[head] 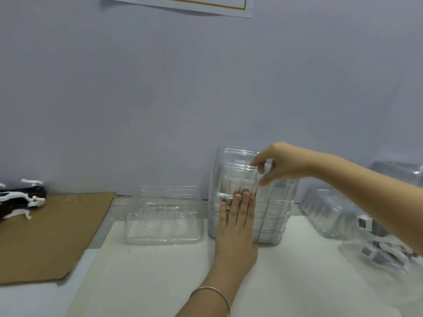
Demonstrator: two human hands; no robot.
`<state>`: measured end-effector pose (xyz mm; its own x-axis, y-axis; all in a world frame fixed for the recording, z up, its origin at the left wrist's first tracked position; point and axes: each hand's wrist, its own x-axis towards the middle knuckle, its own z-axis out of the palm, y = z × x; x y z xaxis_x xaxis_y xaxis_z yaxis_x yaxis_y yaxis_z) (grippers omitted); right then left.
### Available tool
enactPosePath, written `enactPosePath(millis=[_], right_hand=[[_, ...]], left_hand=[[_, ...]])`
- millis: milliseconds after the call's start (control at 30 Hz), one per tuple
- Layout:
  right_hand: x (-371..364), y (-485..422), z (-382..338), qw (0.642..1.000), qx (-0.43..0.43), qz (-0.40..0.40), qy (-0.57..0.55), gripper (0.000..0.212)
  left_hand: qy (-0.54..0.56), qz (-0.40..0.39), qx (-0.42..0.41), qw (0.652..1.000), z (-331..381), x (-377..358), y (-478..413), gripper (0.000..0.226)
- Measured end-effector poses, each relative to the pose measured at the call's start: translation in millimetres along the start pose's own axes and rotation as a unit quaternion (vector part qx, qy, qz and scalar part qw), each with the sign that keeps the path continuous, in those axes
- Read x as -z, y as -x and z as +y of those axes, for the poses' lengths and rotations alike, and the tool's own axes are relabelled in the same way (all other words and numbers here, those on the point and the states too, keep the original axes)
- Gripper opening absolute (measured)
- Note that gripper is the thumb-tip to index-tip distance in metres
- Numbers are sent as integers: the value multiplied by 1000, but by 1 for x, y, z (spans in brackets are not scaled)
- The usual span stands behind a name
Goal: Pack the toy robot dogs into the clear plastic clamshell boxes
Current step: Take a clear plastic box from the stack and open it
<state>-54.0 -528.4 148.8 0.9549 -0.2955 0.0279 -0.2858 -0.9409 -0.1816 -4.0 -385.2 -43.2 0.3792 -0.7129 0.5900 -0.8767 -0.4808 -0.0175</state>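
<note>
Against the wall at the back of the white table (160, 282) stands a tall stack of clamshell boxes (274, 213), nested together and upright. The left hand (238, 225), with a bracelet (215, 291) on its wrist, lies flat against the front of the stack, fingers straight and pressing on the plastic. The right hand (274, 165) reaches in from the right and pinches the upper edge of the frontmost box between thumb and fingertips.

Just left of the stack, a single clamshell box (162, 216) sits open on the table. To the right, well apart from the stack, another clear box (325, 211) lies on its side. A white and dark shape (366, 221) shows through it, possibly a packed toy, though blur makes this uncertain. Nearer the right edge, clear plastic (357, 257) covers more dark and white pieces.

At far left, a black and white toy robot dog (20, 200) rests on a brown cardboard sheet (52, 234).
</note>
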Motion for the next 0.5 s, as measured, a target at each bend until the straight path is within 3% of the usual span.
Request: enactPosePath(millis=[367,500], right_hand=[[27,10,2,997,18,42,-67,27],[23,17,-5,1000,0,6,-6,34]], left_hand=[[-32,2,-14,999,2,-2,-3,109],[11,5,-11,1000,8,2,3,107]])
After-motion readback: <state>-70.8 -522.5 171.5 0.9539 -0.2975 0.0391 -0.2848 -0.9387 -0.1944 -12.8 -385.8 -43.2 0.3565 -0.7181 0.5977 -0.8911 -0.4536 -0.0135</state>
